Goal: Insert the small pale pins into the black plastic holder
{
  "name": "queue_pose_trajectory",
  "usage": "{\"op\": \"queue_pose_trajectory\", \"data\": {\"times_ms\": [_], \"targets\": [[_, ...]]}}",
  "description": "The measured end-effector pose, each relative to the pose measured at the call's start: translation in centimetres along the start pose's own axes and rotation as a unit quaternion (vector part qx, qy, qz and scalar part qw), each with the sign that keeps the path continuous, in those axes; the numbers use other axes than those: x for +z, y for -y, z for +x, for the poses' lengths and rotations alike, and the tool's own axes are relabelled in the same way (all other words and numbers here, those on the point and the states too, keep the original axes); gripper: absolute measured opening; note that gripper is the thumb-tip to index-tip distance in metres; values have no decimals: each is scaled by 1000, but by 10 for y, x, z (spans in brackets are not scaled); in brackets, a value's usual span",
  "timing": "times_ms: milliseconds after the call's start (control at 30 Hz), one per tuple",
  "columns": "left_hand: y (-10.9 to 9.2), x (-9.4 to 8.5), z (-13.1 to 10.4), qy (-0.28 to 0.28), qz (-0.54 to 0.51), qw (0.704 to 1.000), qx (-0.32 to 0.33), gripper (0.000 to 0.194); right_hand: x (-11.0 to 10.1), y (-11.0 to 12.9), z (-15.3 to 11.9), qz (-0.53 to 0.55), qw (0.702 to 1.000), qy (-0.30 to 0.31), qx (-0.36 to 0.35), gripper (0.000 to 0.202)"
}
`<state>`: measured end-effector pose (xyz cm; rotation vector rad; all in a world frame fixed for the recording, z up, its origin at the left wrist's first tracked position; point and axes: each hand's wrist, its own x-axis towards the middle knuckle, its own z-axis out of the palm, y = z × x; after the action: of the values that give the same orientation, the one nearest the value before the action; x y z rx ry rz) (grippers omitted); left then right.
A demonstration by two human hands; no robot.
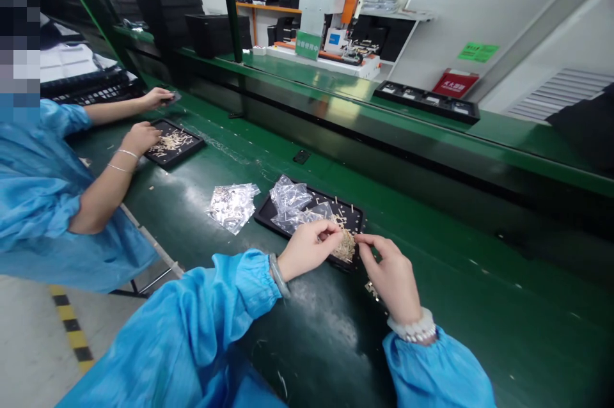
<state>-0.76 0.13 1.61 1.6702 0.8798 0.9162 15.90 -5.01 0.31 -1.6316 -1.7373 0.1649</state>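
Note:
My left hand is over the near edge of a black tray, thumb and fingertips pressed together; what they may hold is too small to make out. My right hand is at the tray's right corner, its thumb and index finger closed in a pinch on something I cannot make out. Between the two hands lies a heap of small beige pieces, with more scattered toward the tray's far side. Clear plastic bags rest in the tray's left part. Some small metallic pieces lie beside my right wrist.
Left of the tray, a clear bag of small parts lies on the green table. Farther left, a person in blue sleeves works at another black tray. A raised ledge runs behind.

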Motion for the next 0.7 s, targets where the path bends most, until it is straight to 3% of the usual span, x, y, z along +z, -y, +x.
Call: {"op": "queue_pose_trajectory", "data": {"times_ms": [133, 300, 433, 567, 700], "targets": [[-1, 1, -1, 0, 0, 1000, -9, 19, -6, 10, -2, 8, 1000, -26, -1, 22], [1, 3, -3, 6, -8, 1000, -29, 19, -10, 30, -6, -40, 992, -66, -99, 14], [-1, 3, -6, 26, -1, 999, -18, 19, -9, 34, -7, -107, 984, -63, -127, 14], [-3, -1, -8, 36, 108, 992, 59, 19, -11, 33, -7, -92, 985, -43, -140, 14], [-2, -4, -9, 29, 236, 955, 179, 21, -15, 31, -6, -89, 984, -21, -150, 14]]}}
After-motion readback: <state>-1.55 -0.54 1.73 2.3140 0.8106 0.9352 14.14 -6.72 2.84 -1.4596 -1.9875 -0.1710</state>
